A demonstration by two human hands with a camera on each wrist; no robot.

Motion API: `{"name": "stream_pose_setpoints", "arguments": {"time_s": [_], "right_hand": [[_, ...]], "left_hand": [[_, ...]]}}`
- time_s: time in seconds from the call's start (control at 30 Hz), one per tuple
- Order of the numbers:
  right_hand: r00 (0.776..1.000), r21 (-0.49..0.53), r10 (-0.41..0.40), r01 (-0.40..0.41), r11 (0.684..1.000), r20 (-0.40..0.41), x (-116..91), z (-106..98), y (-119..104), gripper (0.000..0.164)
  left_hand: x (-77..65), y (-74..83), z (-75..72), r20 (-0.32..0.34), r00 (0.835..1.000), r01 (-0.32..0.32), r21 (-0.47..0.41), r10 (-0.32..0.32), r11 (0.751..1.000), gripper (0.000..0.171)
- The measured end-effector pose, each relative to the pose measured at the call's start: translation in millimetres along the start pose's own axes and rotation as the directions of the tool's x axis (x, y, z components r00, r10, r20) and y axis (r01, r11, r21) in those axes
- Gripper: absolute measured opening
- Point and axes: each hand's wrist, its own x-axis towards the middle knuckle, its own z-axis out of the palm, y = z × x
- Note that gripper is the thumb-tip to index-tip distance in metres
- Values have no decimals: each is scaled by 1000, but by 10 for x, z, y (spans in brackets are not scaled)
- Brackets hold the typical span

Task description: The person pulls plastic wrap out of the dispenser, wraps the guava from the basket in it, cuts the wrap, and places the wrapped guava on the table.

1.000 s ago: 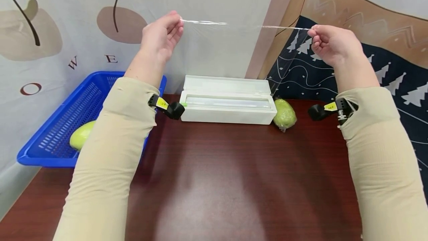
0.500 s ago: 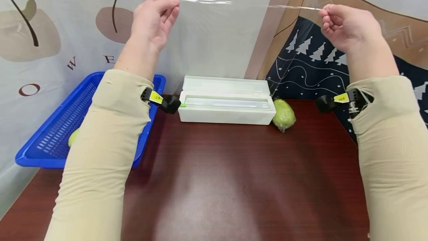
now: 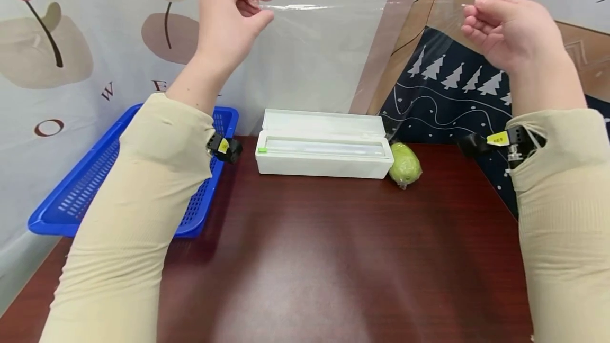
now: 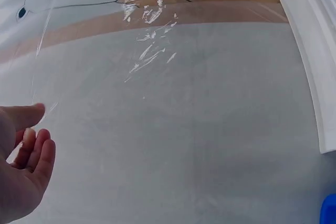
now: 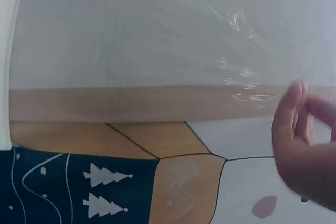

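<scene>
A sheet of clear cling film [image 3: 305,7] stretches between the raised hands, its upper edge a thin glossy line. My left hand [image 3: 229,17] has its thumb and index finger apart, and the film's corner runs in to the curled fingers between them. My right hand [image 3: 519,30] pinches the other corner between thumb and curled fingers. Both wrist views show the left hand [image 4: 23,161] and the right hand [image 5: 302,140] beside the creased, shiny film. Below stands a white cling film dispenser [image 3: 324,165], lid raised, a roll inside.
A green, film-wrapped fruit [image 3: 405,165] sits against the dispenser's right end. The blue basket [image 3: 200,210] stands at the left, partly covered by the left sleeve. All stand on a dark red-brown table [image 3: 333,258] before a printed cloth backdrop [image 3: 305,68].
Both hands have risen, and the right has moved rightward, lifting and widening the film. The left hand's thumb and index finger have spread apart. The sleeve now hides the fruit in the basket.
</scene>
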Motion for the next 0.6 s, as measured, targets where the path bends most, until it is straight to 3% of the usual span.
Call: {"name": "stream_pose_setpoints", "arguments": {"time_s": [0.07,0.2,0.3,0.37,0.4,0.43,0.5,0.6], "right_hand": [[997,-41,-38,41,998,74,-36,-33,39,15],[974,-162,-154,181,970,166,-128,-61,116,16],[941,-343,-279,330,879,190,-204,-68,160,15],[914,-452,-349,406,794,208,-254,-80,179,19],[904,-459,-359,427,779,232,-273,-91,186,21],[897,-455,-357,440,774,261,-289,-104,193,22],[879,-388,-323,450,805,350,-309,-139,211,20],[806,-247,-263,444,861,531,-314,-207,249,14]], "left_hand": [[-18,2,-8,-2,999,-33,95,33,995,25],[-28,-11,-54,1,999,-45,141,45,989,26],[-39,-16,-96,6,998,-55,167,55,984,26],[-50,-30,-128,24,998,-68,145,65,987,22],[-60,-43,-146,41,997,-76,119,72,990,20],[-70,-57,-166,62,995,-86,77,81,993,16],[-97,-91,-194,136,987,-82,-50,89,995,10],[-150,-141,-203,258,959,-40,-290,119,956,9]]}}
